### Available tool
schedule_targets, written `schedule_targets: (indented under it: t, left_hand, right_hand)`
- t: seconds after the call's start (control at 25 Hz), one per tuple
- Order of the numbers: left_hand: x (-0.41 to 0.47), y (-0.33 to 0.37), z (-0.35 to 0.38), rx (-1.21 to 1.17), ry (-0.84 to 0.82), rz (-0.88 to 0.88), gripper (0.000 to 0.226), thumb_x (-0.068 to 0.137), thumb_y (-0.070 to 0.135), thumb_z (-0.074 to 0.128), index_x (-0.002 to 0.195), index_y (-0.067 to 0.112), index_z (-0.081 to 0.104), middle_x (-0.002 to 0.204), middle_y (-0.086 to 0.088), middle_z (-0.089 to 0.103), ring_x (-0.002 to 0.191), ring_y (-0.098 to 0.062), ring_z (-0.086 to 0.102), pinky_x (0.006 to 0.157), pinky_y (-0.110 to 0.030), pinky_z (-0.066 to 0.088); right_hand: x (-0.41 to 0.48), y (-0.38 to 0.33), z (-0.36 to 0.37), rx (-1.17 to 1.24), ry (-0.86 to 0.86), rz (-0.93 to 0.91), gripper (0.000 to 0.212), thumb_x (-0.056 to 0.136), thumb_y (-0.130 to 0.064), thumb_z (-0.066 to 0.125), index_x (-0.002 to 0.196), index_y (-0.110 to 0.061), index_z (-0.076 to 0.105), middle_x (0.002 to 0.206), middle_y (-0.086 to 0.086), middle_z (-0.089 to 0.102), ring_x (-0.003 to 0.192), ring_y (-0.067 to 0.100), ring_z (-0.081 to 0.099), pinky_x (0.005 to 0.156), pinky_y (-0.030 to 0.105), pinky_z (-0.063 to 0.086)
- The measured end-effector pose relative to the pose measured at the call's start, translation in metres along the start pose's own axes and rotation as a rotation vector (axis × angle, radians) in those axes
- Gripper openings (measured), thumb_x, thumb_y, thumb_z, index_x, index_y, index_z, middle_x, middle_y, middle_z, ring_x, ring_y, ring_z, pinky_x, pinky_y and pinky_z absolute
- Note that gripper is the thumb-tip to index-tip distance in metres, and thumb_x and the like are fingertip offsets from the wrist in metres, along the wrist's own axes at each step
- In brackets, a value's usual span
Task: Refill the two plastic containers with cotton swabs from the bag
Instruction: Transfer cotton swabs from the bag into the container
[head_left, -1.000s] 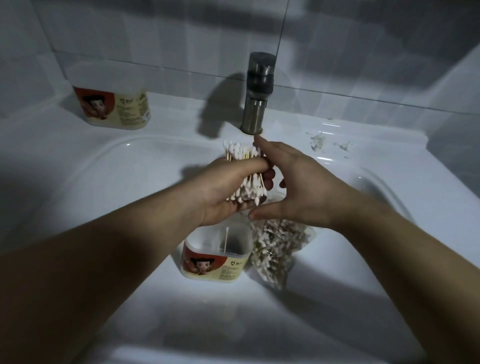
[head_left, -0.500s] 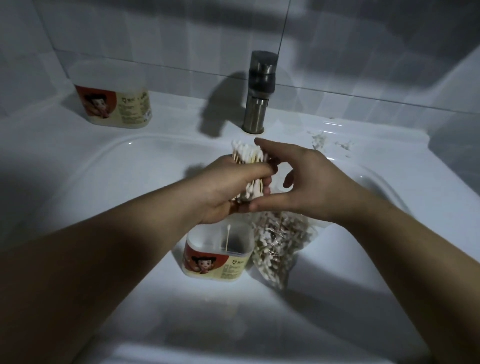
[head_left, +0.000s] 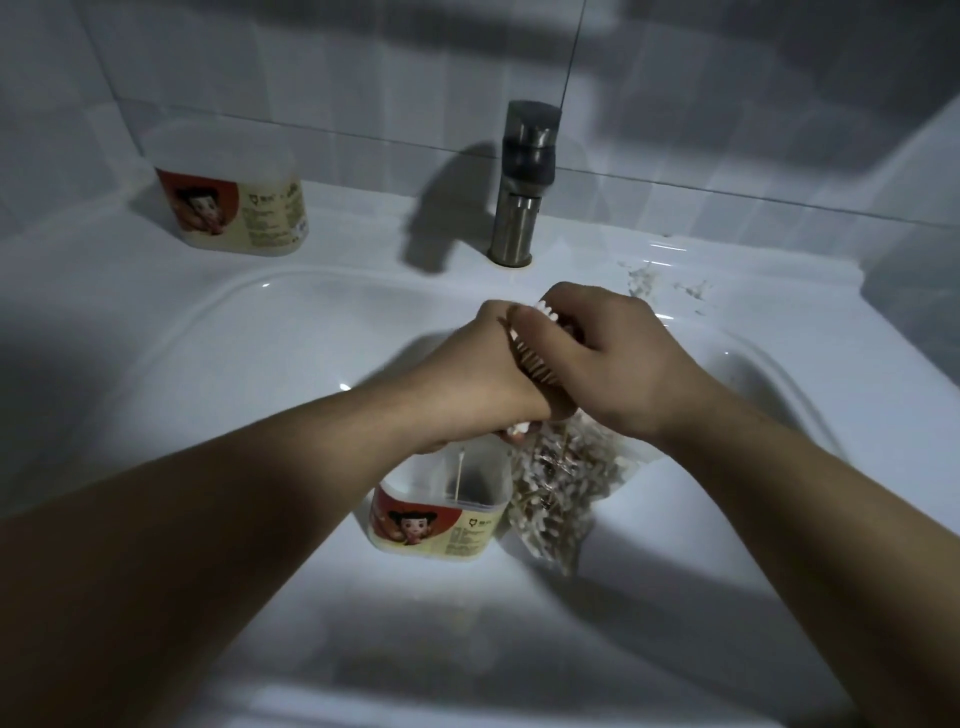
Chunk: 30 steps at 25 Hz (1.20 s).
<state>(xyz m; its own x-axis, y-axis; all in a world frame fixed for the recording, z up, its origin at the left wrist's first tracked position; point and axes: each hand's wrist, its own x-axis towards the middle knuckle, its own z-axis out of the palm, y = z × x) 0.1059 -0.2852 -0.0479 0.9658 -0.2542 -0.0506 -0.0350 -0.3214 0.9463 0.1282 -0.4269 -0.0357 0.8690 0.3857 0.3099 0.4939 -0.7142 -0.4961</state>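
A bundle of cotton swabs (head_left: 535, 364) is gripped between both hands over the middle of the basin (head_left: 260, 364). A second ago it was held upright in the left hand (head_left: 467, 379) alone, while the straight fingers of the right hand (head_left: 613, 358) were laid against its top. It has since been tipped to a slant, and the right hand has been curled over its upper end. The fingers of the left hand are wrapped round the lower part, where white tips can be seen below the palm.

The open container (head_left: 441, 530) is stood in the basin directly under the hands. Only a single swab (head_left: 458, 478) can be made out inside it, leaning upright. The bag (head_left: 556, 493), still well filled, is laid in the basin touching the container's right side. The second container (head_left: 234, 208) is left at the back left corner of the sink top, well apart from the hands; its contents cannot be told.

The evening-up of the bundle is judged to be finished and its lowering into the near container to be in hand. Most of the task is judged to remain.
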Motion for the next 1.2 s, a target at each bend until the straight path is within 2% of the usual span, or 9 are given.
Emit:
schedule_targets:
  t: [0.08,0.12,0.28,0.52,0.64,0.8,0.92,1.08,1.2]
  left_hand:
    - [0.001,-0.002,-0.001,0.126,0.014,-0.037,0.110,0.073,0.012,0.087,0.153,0.036,0.016,0.095,-0.002,0.072,0.069,-0.017,0.072,0.058,-0.031,0.059]
    - [0.000,-0.003,-0.001,0.175,0.006,-0.038,0.127,0.072,0.015,0.089,0.154,0.044,-0.004,0.097,-0.002,0.072,0.072,-0.016,0.073,0.063,-0.033,0.062]
    - [0.000,-0.005,-0.002,0.157,-0.024,-0.005,0.141,0.072,0.011,0.089,0.152,0.044,-0.022,0.085,0.005,0.074,0.067,-0.007,0.072,0.061,-0.023,0.058]
    - [-0.002,0.003,-0.013,-0.254,-0.047,-0.061,0.099,0.080,-0.009,0.075,0.150,0.040,0.025,0.102,-0.015,0.067,0.071,-0.020,0.067,0.066,-0.031,0.054]
    - [-0.001,0.009,-0.015,-0.613,-0.054,-0.130,0.050,0.098,0.021,0.064,0.144,0.025,0.045,0.112,-0.020,0.072,0.092,-0.026,0.073,0.079,-0.037,0.061]
    - [0.004,0.007,-0.005,-0.856,0.117,-0.152,0.054,0.102,0.059,0.040,0.134,0.020,0.059,0.120,-0.020,0.072,0.106,-0.031,0.073,0.094,-0.046,0.058]
    - [0.007,0.002,0.004,-0.836,0.260,-0.127,0.053,0.104,0.060,0.035,0.122,0.024,0.070,0.111,-0.013,0.077,0.096,-0.025,0.074,0.081,-0.038,0.058]
    - [0.012,-0.006,0.005,-0.647,0.290,-0.095,0.054,0.105,0.057,0.030,0.104,0.031,0.077,0.113,-0.008,0.076,0.111,-0.026,0.070,0.104,-0.050,0.051]
    - [0.009,0.001,-0.008,-0.253,0.260,-0.033,0.050,0.108,0.048,0.028,0.111,0.027,0.074,0.113,0.000,0.075,0.108,-0.013,0.068,0.101,-0.037,0.051]
  right_hand:
    - [0.000,-0.002,-0.003,0.097,-0.025,0.068,0.022,0.098,-0.033,0.046,0.086,-0.023,0.062,0.076,-0.006,0.062,0.069,0.006,0.058,0.060,0.026,0.039]
    - [0.000,-0.002,-0.003,0.127,-0.039,0.086,0.020,0.098,-0.027,0.044,0.089,-0.025,0.062,0.077,-0.008,0.063,0.068,0.004,0.058,0.060,0.026,0.039]
    - [-0.002,-0.006,-0.001,0.071,-0.118,0.042,0.032,0.103,-0.035,0.043,0.081,-0.024,0.063,0.070,-0.006,0.064,0.066,0.005,0.060,0.060,0.023,0.042]
    - [0.004,-0.006,-0.007,0.302,0.107,0.141,0.036,0.097,-0.033,0.058,0.065,-0.019,0.065,0.051,-0.007,0.058,0.045,0.007,0.053,0.048,0.022,0.040]
    - [0.009,-0.004,-0.009,0.399,0.227,0.231,0.035,0.095,-0.033,0.058,0.064,-0.019,0.064,0.047,-0.004,0.055,0.039,0.013,0.048,0.045,0.023,0.035]
    - [0.003,-0.011,0.002,0.266,0.265,0.223,0.038,0.098,-0.034,0.054,0.061,-0.025,0.058,0.047,-0.014,0.057,0.043,0.003,0.053,0.045,0.016,0.036]
    - [0.001,-0.017,0.014,0.219,0.273,0.222,0.037,0.100,-0.032,0.048,0.064,-0.024,0.053,0.054,-0.008,0.056,0.049,0.003,0.052,0.043,0.013,0.033]
    - [0.001,-0.019,0.017,0.215,0.267,0.251,0.033,0.100,-0.033,0.049,0.069,-0.026,0.056,0.058,-0.007,0.059,0.048,0.001,0.055,0.042,0.011,0.034]
    - [-0.002,-0.016,0.016,0.192,0.210,0.191,0.026,0.098,-0.034,0.056,0.072,-0.033,0.059,0.058,-0.012,0.061,0.049,-0.003,0.060,0.045,0.008,0.037]
